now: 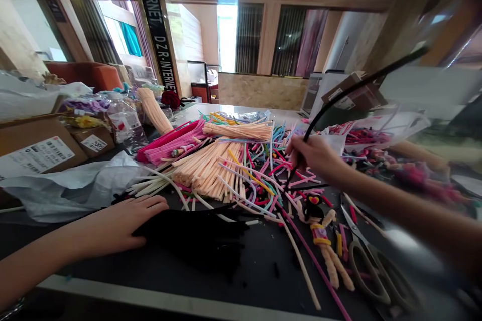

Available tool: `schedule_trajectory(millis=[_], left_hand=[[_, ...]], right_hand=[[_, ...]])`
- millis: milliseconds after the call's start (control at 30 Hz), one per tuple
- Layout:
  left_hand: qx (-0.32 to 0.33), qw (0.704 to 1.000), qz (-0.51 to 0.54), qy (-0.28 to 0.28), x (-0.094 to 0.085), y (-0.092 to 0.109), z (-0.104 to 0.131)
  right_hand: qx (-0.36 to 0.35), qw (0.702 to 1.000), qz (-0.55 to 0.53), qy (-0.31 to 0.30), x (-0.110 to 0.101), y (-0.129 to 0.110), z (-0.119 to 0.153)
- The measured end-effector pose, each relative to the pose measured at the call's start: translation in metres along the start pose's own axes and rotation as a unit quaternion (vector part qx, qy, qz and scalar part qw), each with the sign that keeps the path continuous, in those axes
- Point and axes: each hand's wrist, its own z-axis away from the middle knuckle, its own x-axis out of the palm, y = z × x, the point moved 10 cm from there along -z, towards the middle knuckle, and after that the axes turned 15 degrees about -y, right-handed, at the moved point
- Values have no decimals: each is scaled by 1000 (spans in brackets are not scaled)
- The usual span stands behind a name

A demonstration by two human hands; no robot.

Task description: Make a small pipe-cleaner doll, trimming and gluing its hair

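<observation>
My right hand (314, 155) is closed in a pinch around a long black pipe cleaner (339, 96), which arcs up to the right and also hangs below the fingers. At the left, my left hand (130, 223) lies on the end of a black bundle of pipe cleaners (199, 233), fingers stretched out and thumb apart. Below my right hand is a small pipe-cleaner doll (320, 235) with black hair, a pink top and yellow bands. Scissors (371, 261) lie right of the doll. A long pink pipe cleaner (314, 263) runs toward the front edge.
Behind my hands lie a beige pipe-cleaner bundle (211, 165), pink stems (176, 148) and a tangle of mixed colours (259, 180). Cardboard boxes (37, 145), plastic wrap (83, 185) and a clear bottle (126, 125) stand left. A clear bin (391, 128) is at the right.
</observation>
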Motion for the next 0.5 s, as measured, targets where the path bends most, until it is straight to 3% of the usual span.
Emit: schedule_trajectory(millis=[67,133,300,400,500], left_hand=[[-2,1000,1,-10,-4,4,0],[-6,999,6,-37,-10,10,0],[-20,998,-45,-35,-47,32,-9],[47,996,-74,-11,-66,69,-21],[153,982,-108,14,-77,130,-27]], right_hand=[[33,996,64,45,-26,9,-12],[43,990,129,46,-32,9,-28],[27,971,230,-67,11,-7,-58],[7,960,265,-93,21,-18,-50],[1,953,285,-104,13,-22,-22]])
